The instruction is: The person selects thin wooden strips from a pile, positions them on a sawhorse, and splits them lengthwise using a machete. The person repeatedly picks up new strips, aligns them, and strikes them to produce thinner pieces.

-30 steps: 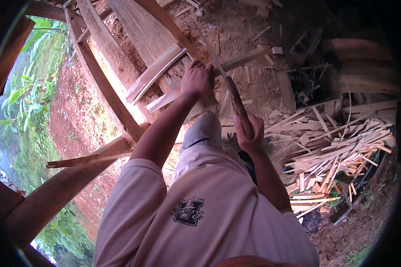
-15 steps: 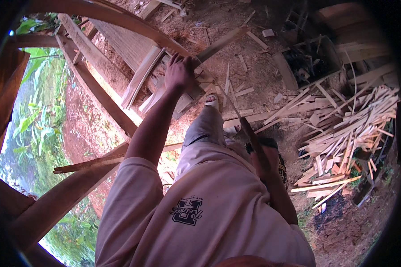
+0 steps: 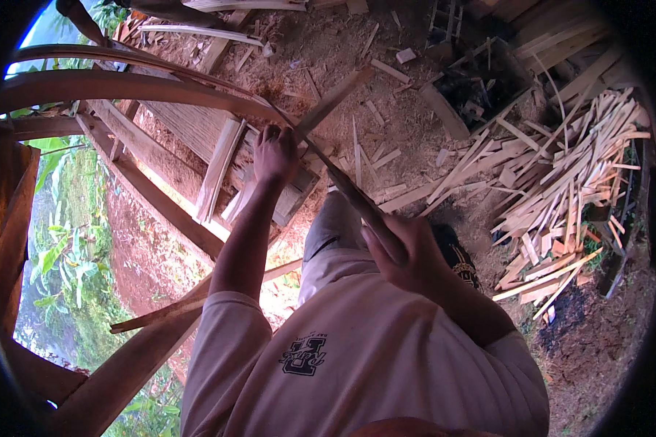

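My right hand (image 3: 404, 251) is wrapped round the dark handle of a long, thin-bladed tool, which looks like a machete (image 3: 353, 193). Its blade slants up and left, passing just right of my left hand (image 3: 275, 153) in this view. That left hand is closed on the near end of a flat wooden strip (image 3: 335, 98), which points away to the upper right. Its fingers are partly hidden. Below the left fist lies a block of wood (image 3: 291, 197) with cut boards (image 3: 222, 171) beside it. Whether blade and strip touch, I cannot tell.
Curved wooden beams (image 3: 138, 87) cross the left side and end near my left hand. A heap of split wood strips (image 3: 561, 197) lies to the right. Beyond it stands a dark wood-edged pit or box (image 3: 481, 95). Chips and sawdust cover the ground (image 3: 313, 44).
My right hand has come up and inward with the machete, bringing the blade across beside my left fist. The left hand keeps its grip on the strip. The whole view has shifted somewhat.
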The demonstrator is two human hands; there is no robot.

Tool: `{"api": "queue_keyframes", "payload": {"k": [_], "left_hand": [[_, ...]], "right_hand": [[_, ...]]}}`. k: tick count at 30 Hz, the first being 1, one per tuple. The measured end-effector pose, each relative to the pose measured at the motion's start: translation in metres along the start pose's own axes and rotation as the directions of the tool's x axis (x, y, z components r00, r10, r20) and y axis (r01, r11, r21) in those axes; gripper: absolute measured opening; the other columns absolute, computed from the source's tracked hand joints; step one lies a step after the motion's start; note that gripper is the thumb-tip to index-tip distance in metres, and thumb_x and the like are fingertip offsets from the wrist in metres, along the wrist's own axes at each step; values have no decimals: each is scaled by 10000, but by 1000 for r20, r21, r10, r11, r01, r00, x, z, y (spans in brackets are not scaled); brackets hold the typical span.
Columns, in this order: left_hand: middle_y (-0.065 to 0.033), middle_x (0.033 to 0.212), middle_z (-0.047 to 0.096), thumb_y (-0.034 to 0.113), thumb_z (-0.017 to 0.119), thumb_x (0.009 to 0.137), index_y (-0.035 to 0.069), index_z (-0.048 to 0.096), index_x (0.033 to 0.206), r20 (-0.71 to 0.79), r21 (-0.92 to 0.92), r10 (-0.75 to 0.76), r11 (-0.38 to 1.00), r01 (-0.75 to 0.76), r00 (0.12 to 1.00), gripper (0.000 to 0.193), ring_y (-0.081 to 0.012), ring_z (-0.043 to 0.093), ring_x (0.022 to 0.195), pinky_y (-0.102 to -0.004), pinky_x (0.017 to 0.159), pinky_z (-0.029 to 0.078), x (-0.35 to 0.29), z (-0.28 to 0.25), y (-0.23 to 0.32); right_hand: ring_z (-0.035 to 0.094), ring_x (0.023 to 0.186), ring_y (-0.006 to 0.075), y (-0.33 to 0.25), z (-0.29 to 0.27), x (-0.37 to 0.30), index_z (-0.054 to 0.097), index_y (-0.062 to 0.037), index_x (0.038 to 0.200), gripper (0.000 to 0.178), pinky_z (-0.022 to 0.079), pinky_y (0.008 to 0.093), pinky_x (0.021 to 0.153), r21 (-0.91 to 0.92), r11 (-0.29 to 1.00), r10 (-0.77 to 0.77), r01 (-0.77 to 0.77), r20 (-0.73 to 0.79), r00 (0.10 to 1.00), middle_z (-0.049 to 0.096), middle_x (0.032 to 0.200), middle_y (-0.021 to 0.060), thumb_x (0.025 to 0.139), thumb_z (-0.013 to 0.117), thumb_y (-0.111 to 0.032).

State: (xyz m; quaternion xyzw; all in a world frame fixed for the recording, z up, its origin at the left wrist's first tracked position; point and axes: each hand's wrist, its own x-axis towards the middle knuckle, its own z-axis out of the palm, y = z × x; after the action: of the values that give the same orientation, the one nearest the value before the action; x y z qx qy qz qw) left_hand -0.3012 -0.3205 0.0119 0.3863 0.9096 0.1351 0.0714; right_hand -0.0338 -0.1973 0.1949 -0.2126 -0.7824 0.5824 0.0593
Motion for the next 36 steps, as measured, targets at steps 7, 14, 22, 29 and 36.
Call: {"api": "queue_keyframes", "payload": {"k": [7, 14, 22, 29, 36], "left_hand": [[-191, 1100, 639, 261, 556, 953, 43, 642, 1066, -73, -42, 29, 999, -32, 997, 260, -364, 565, 1140, -478, 995, 428, 0, 2, -6], [-208, 1166, 654, 333, 608, 903, 44, 642, 1126, -75, -54, 60, 996, -64, 995, 367, -371, 541, 1223, -459, 1108, 364, -3, -3, -6], [-215, 1098, 693, 292, 647, 773, 45, 661, 1113, 16, -16, 20, 1000, -20, 1000, 421, -334, 575, 1223, -420, 1171, 318, 3, 8, -16], [-183, 978, 684, 253, 647, 744, 57, 670, 942, -103, -28, 46, 998, -49, 994, 280, -337, 611, 1090, -424, 1077, 405, 2, 14, -12], [-192, 972, 694, 263, 645, 763, 38, 667, 960, -30, -29, 6, 1000, -7, 1000, 300, -339, 614, 1102, -429, 1088, 390, 5, 9, -12]], "right_hand": [[592, 525, 224, 45, 50, 87, 620, 15, 860, 166, 424, 351, 515, 26, 999, -46, 46, -13, 999, 566, 601, 145, 932, 663, -128], [656, 578, 194, 73, 58, 71, 644, 33, 948, 154, 466, 339, 539, 53, 993, -108, 109, -23, 994, 628, 664, 169, 930, 666, -119], [519, 528, 81, 104, 58, 64, 663, 15, 982, 130, 407, 291, 505, 118, 980, -161, 162, -21, 987, 562, 598, 57, 950, 643, -110], [478, 480, 89, 135, 66, 56, 645, -10, 900, 136, 361, 296, 471, 61, 979, -192, 194, -44, 980, 522, 560, 52, 955, 634, -134], [492, 504, 118, 153, 48, 4, 633, -8, 897, 140, 363, 324, 484, -10, 977, -212, 211, -53, 976, 513, 583, 69, 950, 646, -138]]}}
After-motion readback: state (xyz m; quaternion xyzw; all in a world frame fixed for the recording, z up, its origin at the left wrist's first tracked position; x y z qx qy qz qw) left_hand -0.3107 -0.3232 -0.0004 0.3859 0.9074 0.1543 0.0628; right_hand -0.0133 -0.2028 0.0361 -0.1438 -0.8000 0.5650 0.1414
